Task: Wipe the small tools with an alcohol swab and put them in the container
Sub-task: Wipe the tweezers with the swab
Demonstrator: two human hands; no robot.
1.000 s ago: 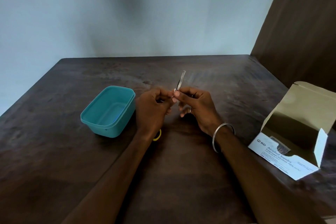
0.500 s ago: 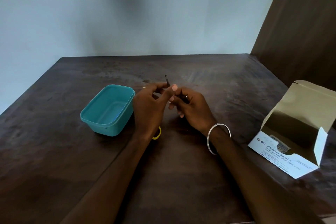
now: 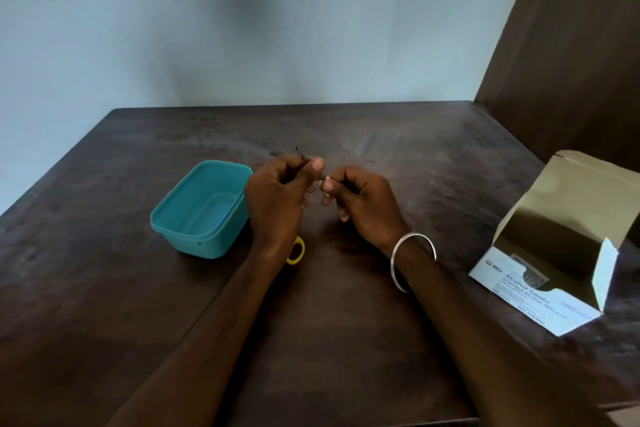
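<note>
Head view: thin metal tool (image 3: 304, 156) pinched in curled left hand (image 3: 277, 198) above counter (image 3: 346, 340), right hand (image 3: 360, 201) pinching white swab (image 3: 326, 178) at its near end, teal container (image 3: 202, 210) just left, swab box (image 3: 550, 260) well right.

Single head-mounted wide-angle view, looking forward and down from the person's own position. The dark tabletop (image 3: 346, 340) fills the lower frame at close range; both forearms enter from the bottom edge toward centre. A pale wall (image 3: 242, 28) closes the far side, and a brown panel (image 3: 571, 45) rises at upper right. No second view shares the scene.
</note>
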